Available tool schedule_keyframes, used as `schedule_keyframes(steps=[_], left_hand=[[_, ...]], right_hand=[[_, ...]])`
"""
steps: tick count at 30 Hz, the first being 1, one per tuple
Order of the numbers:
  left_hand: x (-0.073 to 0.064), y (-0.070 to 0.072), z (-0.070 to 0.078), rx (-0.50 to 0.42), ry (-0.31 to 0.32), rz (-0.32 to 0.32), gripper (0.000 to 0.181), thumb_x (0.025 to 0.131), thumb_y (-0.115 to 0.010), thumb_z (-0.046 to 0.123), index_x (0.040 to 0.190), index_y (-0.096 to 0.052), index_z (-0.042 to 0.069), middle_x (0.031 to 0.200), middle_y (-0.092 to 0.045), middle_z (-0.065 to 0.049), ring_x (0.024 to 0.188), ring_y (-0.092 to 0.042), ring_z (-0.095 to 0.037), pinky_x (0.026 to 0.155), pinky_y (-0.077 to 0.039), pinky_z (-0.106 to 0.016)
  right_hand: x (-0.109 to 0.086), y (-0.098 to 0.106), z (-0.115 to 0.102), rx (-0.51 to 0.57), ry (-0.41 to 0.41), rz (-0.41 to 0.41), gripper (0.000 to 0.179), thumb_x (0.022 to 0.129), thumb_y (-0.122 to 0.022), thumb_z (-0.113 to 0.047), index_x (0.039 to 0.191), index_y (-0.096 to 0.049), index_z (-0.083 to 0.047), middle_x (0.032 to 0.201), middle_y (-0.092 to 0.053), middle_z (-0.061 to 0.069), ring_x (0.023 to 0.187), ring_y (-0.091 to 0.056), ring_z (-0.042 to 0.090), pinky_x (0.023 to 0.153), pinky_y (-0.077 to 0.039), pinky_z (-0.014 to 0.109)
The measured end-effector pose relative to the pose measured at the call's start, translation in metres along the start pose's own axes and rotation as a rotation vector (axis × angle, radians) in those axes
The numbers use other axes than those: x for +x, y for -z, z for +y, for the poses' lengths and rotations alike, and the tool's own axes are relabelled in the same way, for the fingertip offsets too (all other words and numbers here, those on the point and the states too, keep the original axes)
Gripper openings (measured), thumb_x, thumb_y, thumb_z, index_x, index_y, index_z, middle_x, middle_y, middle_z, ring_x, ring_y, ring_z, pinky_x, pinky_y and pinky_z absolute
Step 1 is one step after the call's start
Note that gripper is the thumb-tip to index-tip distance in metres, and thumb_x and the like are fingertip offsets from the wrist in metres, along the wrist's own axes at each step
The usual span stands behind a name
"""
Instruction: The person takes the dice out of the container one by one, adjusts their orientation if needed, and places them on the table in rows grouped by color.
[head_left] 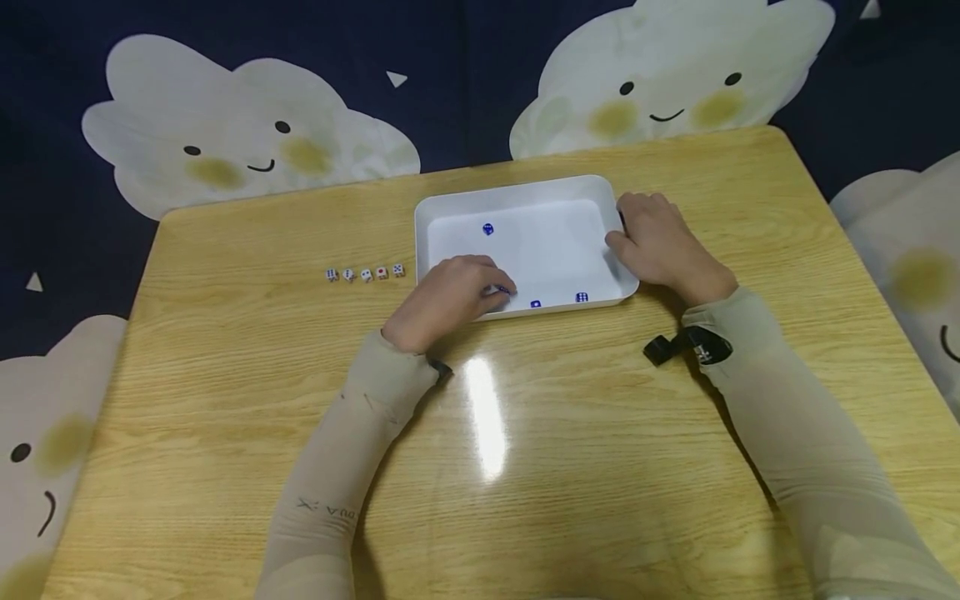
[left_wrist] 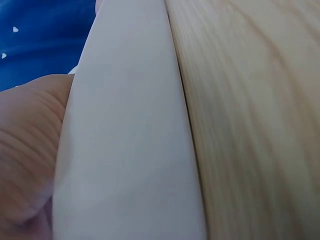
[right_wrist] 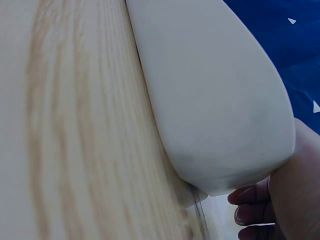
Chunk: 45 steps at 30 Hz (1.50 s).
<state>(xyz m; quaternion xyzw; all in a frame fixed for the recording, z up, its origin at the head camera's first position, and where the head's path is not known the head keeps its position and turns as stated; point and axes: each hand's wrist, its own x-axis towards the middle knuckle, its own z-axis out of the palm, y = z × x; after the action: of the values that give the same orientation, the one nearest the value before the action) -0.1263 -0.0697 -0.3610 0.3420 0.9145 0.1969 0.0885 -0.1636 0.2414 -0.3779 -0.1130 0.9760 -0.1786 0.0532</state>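
A white rectangular tray [head_left: 525,191] lies on the wooden table. Over its near left rim reaches my left hand [head_left: 450,292], its thumb and fingers pinching a blue die [head_left: 504,290] low inside the tray, mostly covered by the fingers. At the tray's right end, my right hand [head_left: 660,242] grips the wall, thumb over the rim and fingers outside. Three other blue dice are inside: one die [head_left: 488,228] toward the back left, another die [head_left: 536,304] and a third die [head_left: 582,297] along the near wall. Both wrist views mostly show the tray's outer wall [left_wrist: 125,120].
Left of the tray, several small white dice [head_left: 366,274] stand in a row on the table [head_left: 225,375]. A dark cloth [head_left: 465,83] with cloud faces hangs behind the table. Light reflects off the tabletop in front of the tray.
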Motion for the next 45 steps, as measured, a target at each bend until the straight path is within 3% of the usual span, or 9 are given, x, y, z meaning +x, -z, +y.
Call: schedule_keyframes(steps=[10, 28, 45], left_hand=[[0.003, 0.002, 0.003, -0.003, -0.006, 0.006, 0.016, 0.100, -0.070, 0.019, 0.111, -0.080, 0.014, 0.109, -0.077, -0.001, 0.104, -0.071, -0.017, 0.099, -0.056, -0.035], [0.005, 0.001, 0.005, 0.016, -0.048, 0.042, 0.017, 0.100, -0.066, 0.010, 0.110, -0.079, 0.008, 0.109, -0.077, -0.006, 0.104, -0.071, -0.020, 0.097, -0.058, -0.034], [-0.008, 0.004, -0.002, 0.060, -0.045, 0.092, 0.017, 0.098, -0.065, 0.006, 0.109, -0.078, 0.005, 0.107, -0.076, -0.008, 0.101, -0.072, -0.021, 0.093, -0.060, -0.034]], right_hand=[[-0.001, 0.003, 0.000, 0.013, -0.014, 0.004, 0.044, 0.103, -0.041, -0.027, 0.126, -0.053, 0.008, 0.109, -0.057, 0.024, 0.104, -0.045, 0.040, 0.087, -0.038, 0.051], [-0.003, 0.004, 0.004, 0.007, -0.025, 0.005, 0.041, 0.103, -0.041, -0.028, 0.123, -0.053, 0.006, 0.107, -0.056, 0.023, 0.102, -0.044, 0.039, 0.086, -0.038, 0.051], [-0.003, -0.002, 0.004, 0.020, 0.034, 0.047, 0.037, 0.101, -0.043, -0.024, 0.117, -0.055, 0.006, 0.107, -0.059, 0.025, 0.099, -0.048, 0.042, 0.087, -0.039, 0.054]])
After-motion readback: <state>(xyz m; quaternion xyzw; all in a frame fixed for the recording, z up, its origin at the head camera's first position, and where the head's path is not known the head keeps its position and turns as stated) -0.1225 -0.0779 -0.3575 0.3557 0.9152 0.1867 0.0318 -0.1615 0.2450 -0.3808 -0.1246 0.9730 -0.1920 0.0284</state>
